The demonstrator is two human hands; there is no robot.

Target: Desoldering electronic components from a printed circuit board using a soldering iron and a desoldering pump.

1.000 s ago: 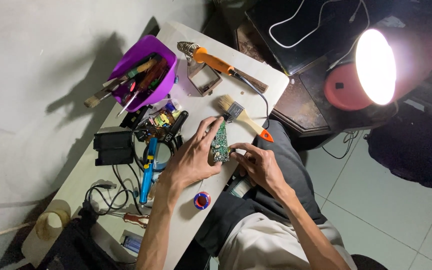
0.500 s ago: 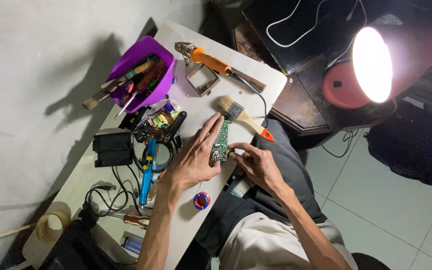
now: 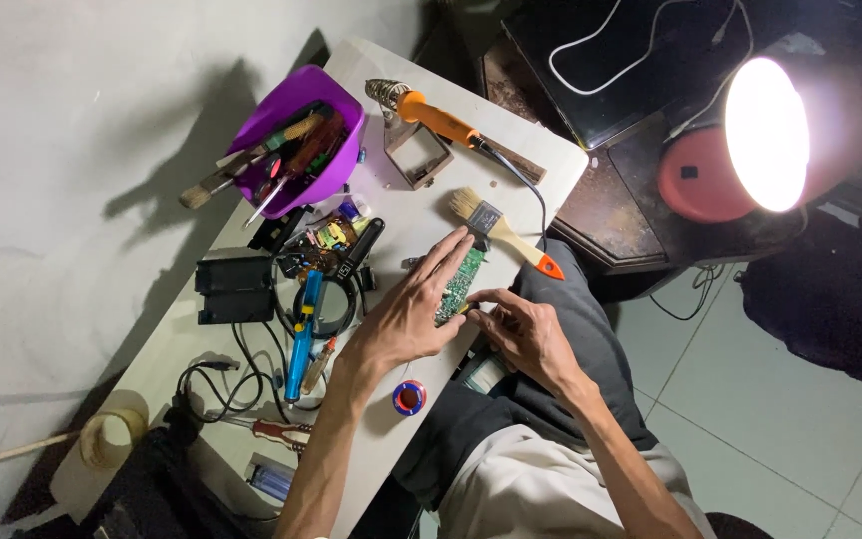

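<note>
Both hands are on a small green circuit board (image 3: 461, 283) near the front edge of the white table (image 3: 571, 165); the left hand (image 3: 406, 317) lies flat over its left side with the fingers spread and stretched out, pressing more than gripping, so nothing is actually closed in it; the right hand (image 3: 523, 334) comes in from the lower right with thumb and forefinger pinched together right at the board's bottom corner; can't tell if there's something tiny between those fingertips or if it's just the board's edge.

Stuff around it: a paintbrush (image 3: 503, 232) with a wooden handle and orange tip lies just beside the board to the upper right; an orange-handled soldering iron (image 3: 431, 112) sits further up the table, next to a little square metal frame (image 3: 416, 155); a purple tub (image 3: 301, 140) full of tools stands at the top left; a black box (image 3: 234, 286) is off to the left; a blue pen-like tool (image 3: 303, 334) lies across a magnifier ring, tangled with black cables; a small spool (image 3: 408, 397) with a red centre sits near the left wrist; a red-handled screwdriver (image 3: 273, 431) is down near the bottom; a lit pink lamp (image 3: 750, 140) glares from the right.
</note>
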